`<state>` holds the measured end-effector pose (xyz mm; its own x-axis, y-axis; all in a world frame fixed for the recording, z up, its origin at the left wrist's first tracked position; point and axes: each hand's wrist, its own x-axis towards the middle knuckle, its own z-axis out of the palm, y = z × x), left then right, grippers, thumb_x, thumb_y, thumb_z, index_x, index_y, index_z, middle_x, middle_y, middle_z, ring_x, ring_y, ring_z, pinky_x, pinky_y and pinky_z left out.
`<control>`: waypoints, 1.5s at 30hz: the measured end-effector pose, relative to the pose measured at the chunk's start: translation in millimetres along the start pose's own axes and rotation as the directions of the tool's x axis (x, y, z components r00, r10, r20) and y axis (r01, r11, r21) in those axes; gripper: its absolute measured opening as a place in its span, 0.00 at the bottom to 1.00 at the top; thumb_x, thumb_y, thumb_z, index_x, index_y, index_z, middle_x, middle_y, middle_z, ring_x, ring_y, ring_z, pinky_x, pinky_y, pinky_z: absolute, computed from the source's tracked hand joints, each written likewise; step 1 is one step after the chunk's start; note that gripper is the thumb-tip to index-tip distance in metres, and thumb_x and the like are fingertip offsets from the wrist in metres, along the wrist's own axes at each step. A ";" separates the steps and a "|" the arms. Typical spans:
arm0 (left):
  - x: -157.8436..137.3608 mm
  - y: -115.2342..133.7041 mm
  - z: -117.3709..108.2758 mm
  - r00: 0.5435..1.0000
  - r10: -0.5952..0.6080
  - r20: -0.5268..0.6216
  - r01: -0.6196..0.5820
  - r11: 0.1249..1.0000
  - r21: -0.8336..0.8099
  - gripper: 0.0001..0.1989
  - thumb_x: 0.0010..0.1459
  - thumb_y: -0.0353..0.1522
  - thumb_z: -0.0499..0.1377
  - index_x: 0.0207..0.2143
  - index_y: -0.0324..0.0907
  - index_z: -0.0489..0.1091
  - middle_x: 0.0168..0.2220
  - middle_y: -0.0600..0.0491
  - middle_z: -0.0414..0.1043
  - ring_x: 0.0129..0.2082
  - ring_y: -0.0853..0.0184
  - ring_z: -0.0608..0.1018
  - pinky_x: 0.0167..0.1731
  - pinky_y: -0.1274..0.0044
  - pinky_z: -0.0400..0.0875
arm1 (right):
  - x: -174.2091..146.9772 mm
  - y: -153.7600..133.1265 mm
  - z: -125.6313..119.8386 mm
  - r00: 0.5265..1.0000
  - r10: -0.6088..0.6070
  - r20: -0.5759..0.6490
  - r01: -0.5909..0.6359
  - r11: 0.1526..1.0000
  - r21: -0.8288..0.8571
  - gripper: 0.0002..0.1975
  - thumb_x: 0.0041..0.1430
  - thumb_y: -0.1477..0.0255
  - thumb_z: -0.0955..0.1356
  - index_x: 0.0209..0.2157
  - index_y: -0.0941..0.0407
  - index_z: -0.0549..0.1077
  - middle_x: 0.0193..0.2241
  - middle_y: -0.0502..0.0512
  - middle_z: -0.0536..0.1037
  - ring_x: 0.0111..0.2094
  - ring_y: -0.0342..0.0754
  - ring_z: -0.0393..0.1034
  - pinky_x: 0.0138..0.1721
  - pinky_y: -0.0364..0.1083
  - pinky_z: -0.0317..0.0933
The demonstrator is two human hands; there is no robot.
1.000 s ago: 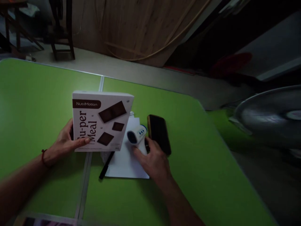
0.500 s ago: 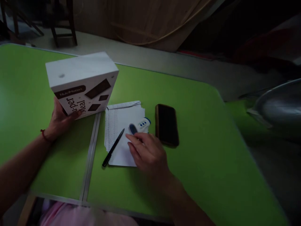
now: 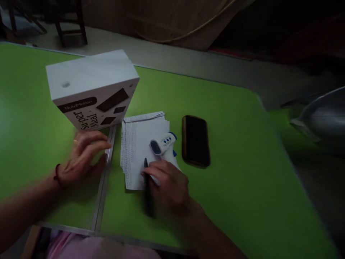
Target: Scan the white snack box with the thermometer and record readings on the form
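A black pen (image 3: pixel 147 190) lies nearly straight fore-and-aft across the near edge of a white sheaf of paper (image 3: pixel 137 144), toward the near edge of the green table (image 3: pixel 242 144), while a white box (image 3: pixel 93 91) printed with dark bars stands tilted near the table's far left.

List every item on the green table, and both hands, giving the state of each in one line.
Box: closed, standing on the table, not held.
Paper sheets: stacked flat.
Thermometer: lying on the paper.
Pen: lying partly on the paper, against the right hand's fingers.
Phone: flat, screen dark.
Left hand: open, empty, just below the box.
Right hand: resting on the pen and paper.
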<state>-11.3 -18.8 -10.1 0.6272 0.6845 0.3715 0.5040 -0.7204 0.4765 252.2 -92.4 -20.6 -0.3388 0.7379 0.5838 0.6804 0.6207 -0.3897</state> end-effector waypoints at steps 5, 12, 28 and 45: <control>14.2 17.3 13.2 0.907 0.315 0.281 -0.308 0.949 -0.069 0.14 0.69 0.35 0.52 0.54 0.38 0.63 0.56 0.41 0.69 0.56 0.53 0.70 0.57 0.59 0.62 | -15.9 -14.5 4.5 0.831 0.548 -0.094 -0.441 0.752 0.490 0.05 0.60 0.72 0.67 0.39 0.51 0.71 0.30 0.51 0.78 0.30 0.49 0.75 0.30 0.48 0.69; 13.7 13.8 17.9 0.854 0.320 0.410 -0.298 0.947 -0.118 0.20 0.70 0.46 0.50 0.55 0.43 0.67 0.59 0.43 0.67 0.62 0.51 0.63 0.62 0.58 0.53 | -11.9 -15.5 17.1 0.648 0.757 0.077 -0.682 0.534 0.500 0.05 0.54 0.69 0.69 0.34 0.53 0.75 0.24 0.48 0.77 0.22 0.43 0.68 0.23 0.43 0.63; 12.0 12.3 16.5 0.841 0.281 0.462 -0.283 0.957 -0.068 0.26 0.67 0.52 0.52 0.57 0.43 0.66 0.61 0.41 0.65 0.63 0.47 0.63 0.63 0.53 0.48 | -9.6 -7.6 21.6 0.840 0.538 0.072 -0.530 0.783 0.325 0.07 0.61 0.70 0.67 0.28 0.52 0.71 0.22 0.46 0.73 0.21 0.42 0.63 0.24 0.43 0.59; 10.8 10.9 17.5 0.842 0.289 0.456 -0.281 0.956 -0.087 0.27 0.67 0.52 0.51 0.57 0.42 0.67 0.61 0.41 0.64 0.62 0.45 0.62 0.62 0.53 0.50 | -1.8 -11.5 19.5 0.847 0.528 0.070 -0.521 0.793 0.315 0.08 0.60 0.72 0.67 0.27 0.52 0.68 0.19 0.44 0.70 0.19 0.41 0.63 0.23 0.42 0.58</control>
<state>11.4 -21.2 -14.8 0.9442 0.3176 0.0872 0.2542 -0.8711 0.4203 232.2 -95.7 -31.0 0.0264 0.9708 0.2386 0.5111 0.1920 -0.8378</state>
